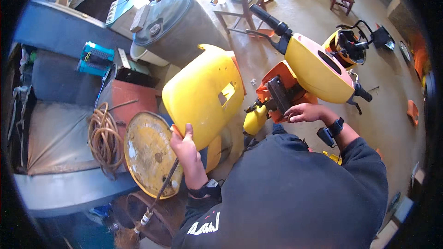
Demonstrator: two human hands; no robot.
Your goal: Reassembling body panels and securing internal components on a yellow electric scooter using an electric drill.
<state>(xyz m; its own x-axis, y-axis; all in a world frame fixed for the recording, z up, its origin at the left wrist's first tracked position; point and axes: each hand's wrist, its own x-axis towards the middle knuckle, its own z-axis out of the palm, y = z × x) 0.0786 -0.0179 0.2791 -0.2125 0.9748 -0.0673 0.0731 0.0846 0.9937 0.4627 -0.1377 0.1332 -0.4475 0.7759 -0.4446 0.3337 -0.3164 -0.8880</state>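
Our left hand (pixel 185 146) grips the yellow panel (pixel 198 99) by its lower edge, apart from the scooter (pixel 318 71) and unfitted. Our right hand (pixel 305 112) half-curls near the scooter; whether it holds anything, we cannot tell.

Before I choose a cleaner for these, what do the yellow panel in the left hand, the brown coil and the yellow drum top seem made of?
Yellow panel: probably glossy plastic, going by its thin, smoothly moulded shell.
Brown coil: likely satin rubber or flexible plastic, since it loops loosely.
Drum top: apparently painted metal, worn dull, with chipped, stained patches.
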